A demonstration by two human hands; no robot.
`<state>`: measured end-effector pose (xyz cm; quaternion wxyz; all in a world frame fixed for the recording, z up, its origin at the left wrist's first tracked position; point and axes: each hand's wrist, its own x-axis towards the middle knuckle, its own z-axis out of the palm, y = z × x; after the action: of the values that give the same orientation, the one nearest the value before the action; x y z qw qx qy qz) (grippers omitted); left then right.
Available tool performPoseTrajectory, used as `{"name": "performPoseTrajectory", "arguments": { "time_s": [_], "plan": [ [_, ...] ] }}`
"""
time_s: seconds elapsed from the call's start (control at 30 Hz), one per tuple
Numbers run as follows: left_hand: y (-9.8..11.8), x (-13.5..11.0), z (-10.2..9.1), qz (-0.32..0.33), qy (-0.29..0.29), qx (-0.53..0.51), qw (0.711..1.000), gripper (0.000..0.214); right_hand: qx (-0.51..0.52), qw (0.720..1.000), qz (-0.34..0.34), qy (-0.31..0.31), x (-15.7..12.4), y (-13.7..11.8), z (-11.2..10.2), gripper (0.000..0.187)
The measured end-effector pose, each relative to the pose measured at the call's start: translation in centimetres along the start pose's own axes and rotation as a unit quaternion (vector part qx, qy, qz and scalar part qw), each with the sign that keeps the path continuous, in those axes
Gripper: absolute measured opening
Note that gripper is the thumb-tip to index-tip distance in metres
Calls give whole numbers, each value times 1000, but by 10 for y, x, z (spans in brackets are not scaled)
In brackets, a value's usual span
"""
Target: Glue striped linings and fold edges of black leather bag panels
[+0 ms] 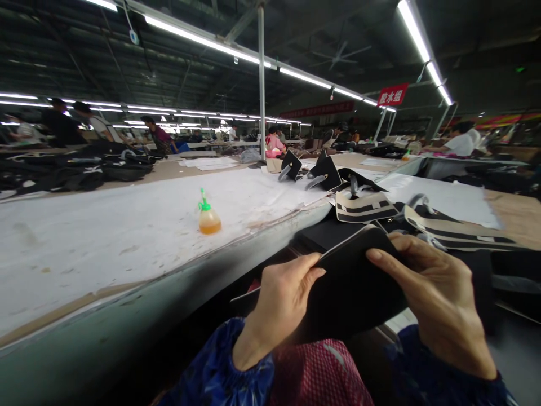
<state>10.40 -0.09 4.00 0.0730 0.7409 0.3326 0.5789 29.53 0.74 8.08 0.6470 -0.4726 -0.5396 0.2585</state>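
Observation:
Between my hands is a flat black panel (346,293) with a pale edge along its top, tilted in front of my lap. My left hand (285,296) pinches its upper left edge, thumb and fingers together. At the upper right corner, my right hand (435,287) grips the panel with the thumb on the near face and the fingers behind it. Just beyond lie beige pieces with black strips (366,207), and black panels with grey wrapped handles (323,173) rest farther back. The panel's far face is hidden.
A squeeze bottle (210,220) with a green cap and amber liquid stands on the white-covered table (127,237) to my left. Black pieces (67,169) are heaped at far left. A metal post (261,84) rises behind the table. Several people work in the background.

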Motion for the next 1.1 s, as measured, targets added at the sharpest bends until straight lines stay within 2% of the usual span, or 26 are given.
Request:
{"name": "performPoseTrajectory", "arguments": {
  "time_s": [0.17,0.3,0.57,0.7,0.9,1.0,1.1],
  "plan": [
    [7,0,-2,-20,-14,-27,999,13,18,999,-5,-50,1,4,-2,33],
    [10,-1,-3,-12,-11,3,1000,12,29,996,-35,-72,2,9,-5,30],
    [12,-8,-4,22,5,43,999,13,56,990,-117,-47,-7,5,-1,20],
    [11,-13,-6,44,6,47,998,14,91,991,-78,-65,-9,6,-2,21],
    [6,-17,-7,60,-14,29,998,17,132,981,-3,-141,-3,7,-5,27],
    [6,-15,-8,39,-29,7,999,20,128,984,-2,-125,-3,7,-4,27],
    [8,-12,-8,16,-30,0,999,18,110,990,-32,-84,-8,7,-1,26]
  ]
}}
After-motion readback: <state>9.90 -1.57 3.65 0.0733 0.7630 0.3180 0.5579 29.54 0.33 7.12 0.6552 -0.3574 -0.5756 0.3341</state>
